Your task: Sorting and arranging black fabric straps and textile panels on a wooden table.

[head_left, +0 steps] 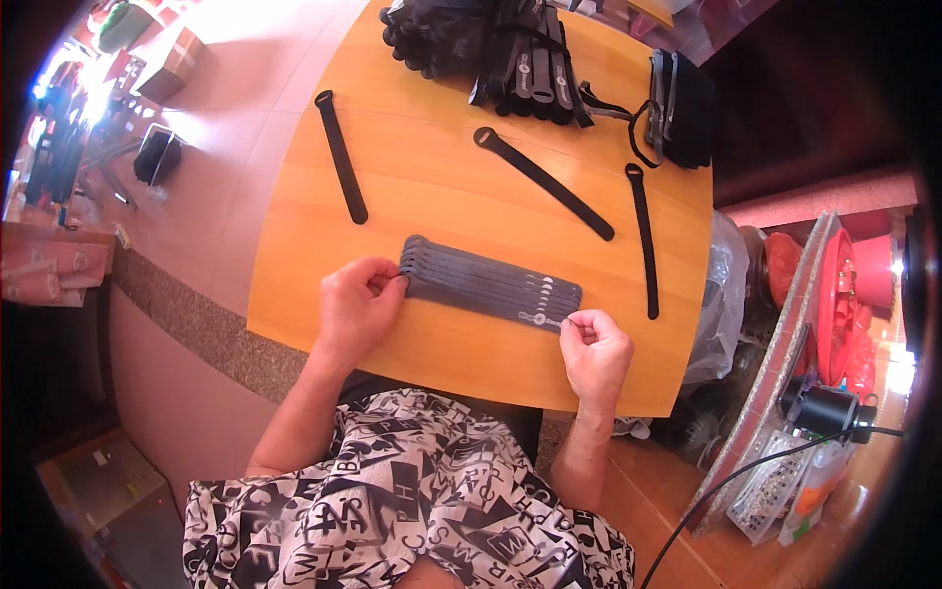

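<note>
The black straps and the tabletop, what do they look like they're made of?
The stack of straps between the left hand and right hand looks like matte woven fabric, possibly hook-and-loop: flat, limp, no shine. The tabletop looks like smooth wood-grain laminate with a light sheen.

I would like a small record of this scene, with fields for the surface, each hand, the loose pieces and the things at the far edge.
surface: wooden table
left hand: pinches the looped end of the row of straps
right hand: pinches the other end of the same row
row: dark flat straps laid side by side, overlapping
loose straps: three single ones, at left, centre and right
far edge: strap bundles
</note>
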The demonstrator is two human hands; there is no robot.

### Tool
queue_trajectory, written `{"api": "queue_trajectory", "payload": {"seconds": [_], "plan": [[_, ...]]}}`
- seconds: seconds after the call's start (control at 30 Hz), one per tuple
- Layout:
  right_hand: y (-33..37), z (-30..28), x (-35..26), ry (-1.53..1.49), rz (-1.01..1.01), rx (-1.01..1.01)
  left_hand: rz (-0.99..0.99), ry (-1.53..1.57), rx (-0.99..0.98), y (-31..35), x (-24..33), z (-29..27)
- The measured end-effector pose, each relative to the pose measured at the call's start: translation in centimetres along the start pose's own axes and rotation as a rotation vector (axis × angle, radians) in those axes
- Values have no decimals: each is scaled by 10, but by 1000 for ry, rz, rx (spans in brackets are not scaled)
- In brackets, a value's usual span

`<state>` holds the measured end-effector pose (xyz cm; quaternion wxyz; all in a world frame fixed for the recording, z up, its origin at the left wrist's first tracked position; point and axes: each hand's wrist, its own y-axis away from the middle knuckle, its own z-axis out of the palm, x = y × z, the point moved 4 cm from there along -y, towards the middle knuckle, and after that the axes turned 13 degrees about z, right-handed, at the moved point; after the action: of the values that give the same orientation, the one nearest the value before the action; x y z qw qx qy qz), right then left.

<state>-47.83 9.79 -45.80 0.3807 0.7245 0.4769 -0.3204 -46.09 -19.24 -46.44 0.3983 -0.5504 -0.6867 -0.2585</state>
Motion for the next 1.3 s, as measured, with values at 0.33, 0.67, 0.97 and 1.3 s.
{"api": "queue_trajectory", "payload": {"seconds": [0.33, 0.67, 0.97, 1.3], "plan": [[1, 3, 3, 5, -1, 26, -13, -8, -4, 1, 1, 0], [3, 5, 0, 38, -21, 63, 6, -34, -2, -1, 1, -3], [6, 8, -6, 169, -22, 114, 282, -388, 54, 0, 17, -19], [10, 6, -11, 249, -32, 175, 288, -240, 58, 1, 4, -32]]}}
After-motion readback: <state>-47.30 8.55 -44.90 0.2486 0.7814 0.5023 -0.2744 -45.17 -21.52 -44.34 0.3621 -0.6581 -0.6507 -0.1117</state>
